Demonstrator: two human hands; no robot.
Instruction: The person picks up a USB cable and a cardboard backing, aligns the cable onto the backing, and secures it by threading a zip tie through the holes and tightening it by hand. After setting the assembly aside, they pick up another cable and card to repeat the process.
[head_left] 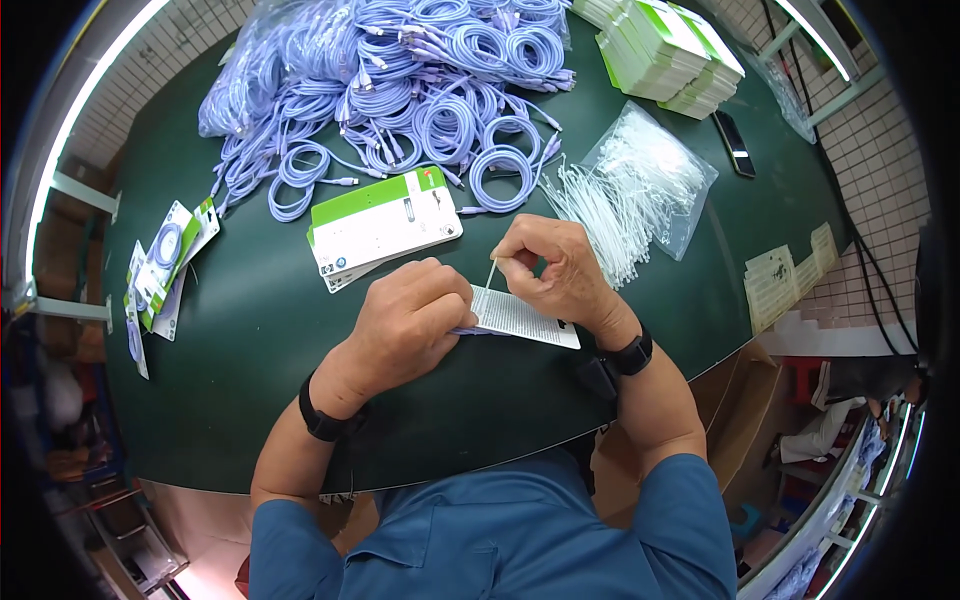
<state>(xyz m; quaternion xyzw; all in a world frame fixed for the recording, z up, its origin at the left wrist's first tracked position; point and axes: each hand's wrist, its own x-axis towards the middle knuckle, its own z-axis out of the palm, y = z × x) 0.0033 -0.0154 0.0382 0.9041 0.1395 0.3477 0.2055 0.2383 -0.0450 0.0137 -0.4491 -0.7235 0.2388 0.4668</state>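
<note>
My left hand point(410, 318) is closed on the left end of a white printed packaging card point(522, 320), which is held tilted over the table. A bit of lilac cable point(482, 331) shows beneath the card's near edge; the rest of it is hidden. Between thumb and forefinger, my right hand point(562, 268) pinches a thin white cable tie point(490, 274) that rises from the card near my left fingertips. Just beyond my hands lies a short stack of green and white cards point(385, 225).
Coiled lilac cables point(430, 110) are heaped along the far side. Loose white cable ties point(610, 205) spill from a clear bag point(685, 190) at right. Stacked cards point(665, 55) and a phone point(735, 143) sit at far right. Carded cables point(165, 255) lie at left on the green table point(240, 400).
</note>
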